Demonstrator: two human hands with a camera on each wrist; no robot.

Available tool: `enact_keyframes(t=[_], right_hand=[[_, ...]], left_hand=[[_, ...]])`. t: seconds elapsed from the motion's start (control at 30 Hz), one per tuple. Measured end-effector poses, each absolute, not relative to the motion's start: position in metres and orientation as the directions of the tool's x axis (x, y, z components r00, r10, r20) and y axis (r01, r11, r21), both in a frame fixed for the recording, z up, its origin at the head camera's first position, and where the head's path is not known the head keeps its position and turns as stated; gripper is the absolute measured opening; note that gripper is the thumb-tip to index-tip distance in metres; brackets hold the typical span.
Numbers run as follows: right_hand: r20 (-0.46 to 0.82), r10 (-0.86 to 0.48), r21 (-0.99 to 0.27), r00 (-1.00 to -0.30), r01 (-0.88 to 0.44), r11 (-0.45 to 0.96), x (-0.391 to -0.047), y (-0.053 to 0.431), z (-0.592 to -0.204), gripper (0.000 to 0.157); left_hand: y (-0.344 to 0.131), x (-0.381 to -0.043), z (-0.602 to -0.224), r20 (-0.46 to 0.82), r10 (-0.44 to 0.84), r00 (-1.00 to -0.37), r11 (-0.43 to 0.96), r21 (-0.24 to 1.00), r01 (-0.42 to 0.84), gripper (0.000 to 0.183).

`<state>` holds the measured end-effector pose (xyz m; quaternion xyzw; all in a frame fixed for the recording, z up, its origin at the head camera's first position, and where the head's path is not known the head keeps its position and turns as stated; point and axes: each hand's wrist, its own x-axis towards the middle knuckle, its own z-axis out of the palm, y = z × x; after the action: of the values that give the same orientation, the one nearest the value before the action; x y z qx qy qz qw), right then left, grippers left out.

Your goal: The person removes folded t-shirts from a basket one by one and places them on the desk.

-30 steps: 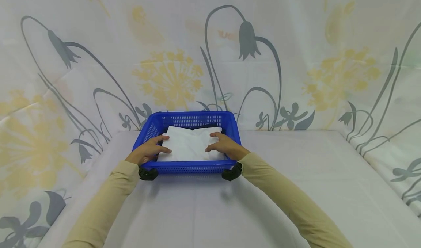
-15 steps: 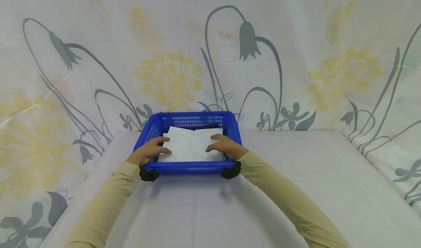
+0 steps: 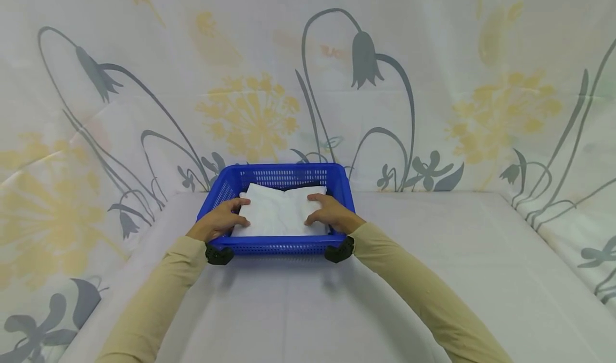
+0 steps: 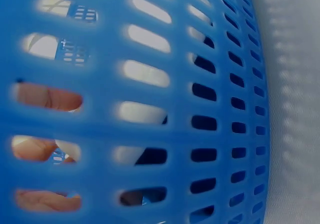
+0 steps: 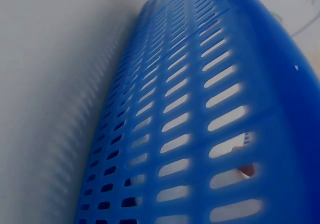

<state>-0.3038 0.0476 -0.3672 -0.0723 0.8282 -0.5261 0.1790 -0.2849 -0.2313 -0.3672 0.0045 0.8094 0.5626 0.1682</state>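
Note:
A folded white cloth (image 3: 276,213) lies inside a blue plastic basket (image 3: 284,240) with slotted walls, in the head view. My left hand (image 3: 218,218) reaches over the basket's left side, its thumb and index finger extended apart on the cloth's left edge. Opposite it, my right hand (image 3: 334,213) rests on the cloth's right edge, thumb and index finger likewise spread. The remaining fingers are hidden. Through the slots of the basket wall (image 4: 100,124), the left wrist view catches parts of fingers (image 4: 50,98). In the right wrist view the basket wall (image 5: 195,84) blocks most of the hand.
Something dark (image 3: 310,183) shows behind the cloth in the basket. The basket stands on a white-covered table (image 3: 433,245), close to a flower-printed curtain (image 3: 428,112) at the back. Dark wrist devices (image 3: 220,255) sit at the basket's front rim.
The right thumb has bent in slightly, and the cloth's back right edge has risen a little over the dark item. Both hands and the basket otherwise keep their places.

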Motion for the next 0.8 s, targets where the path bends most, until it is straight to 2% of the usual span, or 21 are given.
enact_keyframes(t=[0.3,0.8], right_hand=[[-0.172,-0.272,-0.887,-0.947,0.028,0.46,-0.3032,0.047,-0.3645,0.076],[-0.145,-0.309,-0.918,-0.94,0.011,0.396,-0.3038,0.0482,-0.3643,0.08]], left_hand=[[-0.2314,-0.2813,-0.3627,-0.254,0.17,-0.952,0.42,0.893,-0.163,0.067],[-0.2329,-0.2828,-0.3593,-0.33,0.217,-0.919,0.497,0.847,-0.187,0.073]])
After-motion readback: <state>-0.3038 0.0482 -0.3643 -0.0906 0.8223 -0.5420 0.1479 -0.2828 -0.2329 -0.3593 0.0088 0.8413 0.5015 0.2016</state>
